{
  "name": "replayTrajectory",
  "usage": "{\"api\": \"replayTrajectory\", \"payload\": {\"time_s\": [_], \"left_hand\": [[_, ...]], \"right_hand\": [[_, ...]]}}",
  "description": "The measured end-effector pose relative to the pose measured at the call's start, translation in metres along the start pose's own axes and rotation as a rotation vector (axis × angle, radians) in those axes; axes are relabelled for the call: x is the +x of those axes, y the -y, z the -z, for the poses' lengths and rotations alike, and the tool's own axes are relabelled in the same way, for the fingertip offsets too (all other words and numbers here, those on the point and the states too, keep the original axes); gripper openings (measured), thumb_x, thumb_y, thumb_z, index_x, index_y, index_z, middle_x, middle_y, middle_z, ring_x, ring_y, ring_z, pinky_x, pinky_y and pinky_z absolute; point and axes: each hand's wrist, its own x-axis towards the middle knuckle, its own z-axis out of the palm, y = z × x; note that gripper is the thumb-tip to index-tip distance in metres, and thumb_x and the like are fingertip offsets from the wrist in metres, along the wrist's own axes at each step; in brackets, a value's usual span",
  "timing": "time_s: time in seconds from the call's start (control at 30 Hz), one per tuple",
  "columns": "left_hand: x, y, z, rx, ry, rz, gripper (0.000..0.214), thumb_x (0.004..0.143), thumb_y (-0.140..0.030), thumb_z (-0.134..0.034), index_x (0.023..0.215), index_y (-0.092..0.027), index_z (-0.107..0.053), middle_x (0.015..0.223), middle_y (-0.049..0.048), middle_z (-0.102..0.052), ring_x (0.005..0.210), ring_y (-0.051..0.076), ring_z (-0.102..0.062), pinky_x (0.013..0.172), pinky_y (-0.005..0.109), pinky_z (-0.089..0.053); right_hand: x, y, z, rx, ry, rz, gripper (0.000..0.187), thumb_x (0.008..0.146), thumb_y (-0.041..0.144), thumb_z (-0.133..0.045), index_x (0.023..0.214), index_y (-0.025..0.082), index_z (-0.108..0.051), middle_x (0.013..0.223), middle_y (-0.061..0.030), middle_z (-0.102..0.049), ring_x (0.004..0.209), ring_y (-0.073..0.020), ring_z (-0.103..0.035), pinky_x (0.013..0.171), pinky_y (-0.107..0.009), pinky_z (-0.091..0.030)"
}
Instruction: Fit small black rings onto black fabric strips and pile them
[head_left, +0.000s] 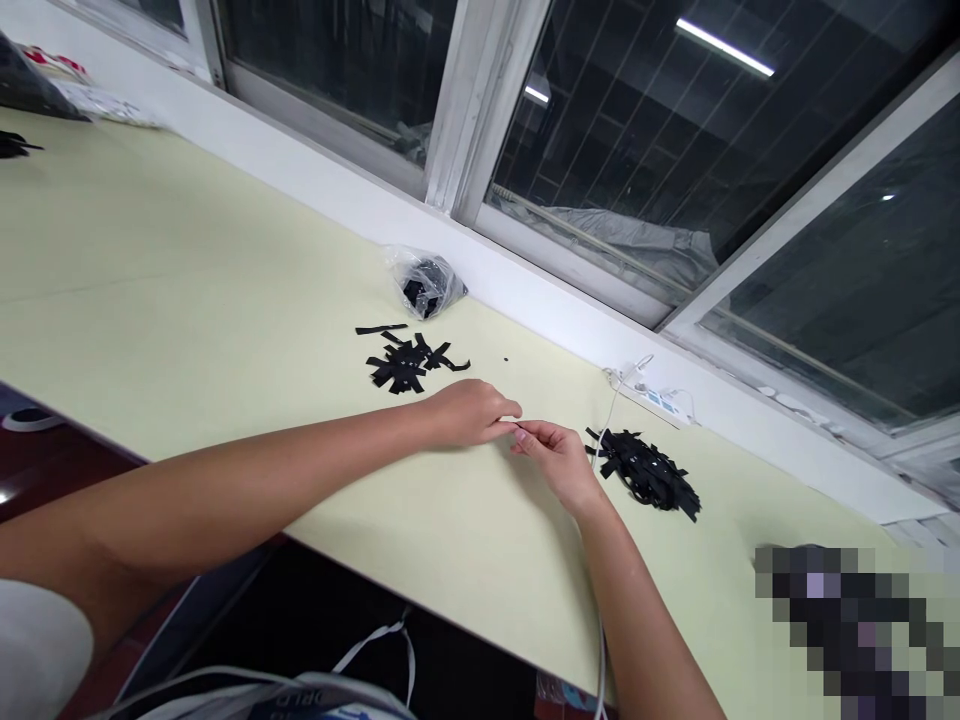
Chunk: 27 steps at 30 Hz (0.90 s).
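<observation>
My left hand (pixel 471 412) and my right hand (pixel 561 462) meet fingertip to fingertip above the table, both closed in a pinch. Between the fingertips shows a thin sliver of a black strip (pixel 518 427), mostly hidden by the fingers. Left of the hands lies a small pile of short black fabric strips (pixel 401 364), some with small light spots. A larger heap of black strips (pixel 649 470) sits to the right of my right hand.
A clear plastic bag (pixel 427 284) with black pieces stands against the white ledge. A white power strip (pixel 654 398) lies by the wall, and its white cable (pixel 611 410) runs down past my right hand. A pixelated dark patch (pixel 847 620) covers the lower right.
</observation>
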Motion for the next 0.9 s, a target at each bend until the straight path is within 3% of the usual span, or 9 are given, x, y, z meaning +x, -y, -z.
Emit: {"api": "replayTrajectory", "payload": {"time_s": [0.17,0.37,0.53,0.77,0.9], "left_hand": [[0.000,0.000,-0.007,-0.121,0.067,-0.033,0.025,0.092,-0.022,-0.048,0.090,-0.023,-0.072,0.086,0.0042,-0.073,0.076,0.018,-0.063,0.066,0.027,-0.037],[0.000,-0.003,-0.009,-0.325,0.043,0.006,0.025,0.087,-0.018,-0.049,0.086,-0.022,-0.074,0.082,0.0021,-0.073,0.071,0.015,-0.062,0.067,0.025,-0.040],[-0.001,-0.007,-0.014,-0.485,0.036,0.138,0.024,0.081,-0.018,-0.049,0.077,-0.018,-0.072,0.059,-0.0005,-0.064,0.057,0.012,-0.056,0.057,0.023,-0.040],[0.002,-0.006,-0.027,-0.678,-0.002,0.274,0.029,0.077,-0.017,-0.051,0.089,-0.017,-0.078,0.071,0.0016,-0.071,0.064,0.014,-0.064,0.063,0.025,-0.050],[0.002,-0.007,-0.032,-0.741,-0.029,0.315,0.030,0.075,-0.015,-0.050,0.086,-0.017,-0.078,0.070,0.0017,-0.071,0.063,0.014,-0.064,0.062,0.025,-0.051]], "right_hand": [[0.002,-0.004,-0.001,-0.034,-0.009,0.003,0.042,0.080,0.053,-0.069,0.102,0.018,-0.076,0.082,-0.0062,-0.072,0.078,-0.0182,-0.062,0.080,-0.033,-0.049],[0.002,-0.003,-0.004,-0.072,-0.058,0.003,0.039,0.079,0.052,-0.069,0.097,0.018,-0.077,0.077,-0.0052,-0.071,0.075,-0.0182,-0.062,0.076,-0.032,-0.049],[0.001,-0.001,-0.010,-0.067,-0.073,0.010,0.036,0.080,0.050,-0.066,0.089,0.017,-0.077,0.075,-0.0048,-0.068,0.071,-0.0174,-0.058,0.071,-0.030,-0.047],[0.001,0.002,-0.019,-0.126,-0.111,0.017,0.034,0.083,0.044,-0.056,0.082,0.016,-0.075,0.065,-0.0015,-0.060,0.055,-0.0124,-0.044,0.054,-0.026,-0.035],[0.000,0.003,-0.024,-0.235,-0.133,0.036,0.032,0.083,0.038,-0.051,0.079,0.017,-0.074,0.060,0.0002,-0.055,0.053,-0.0115,-0.036,0.049,-0.025,-0.028]]}}
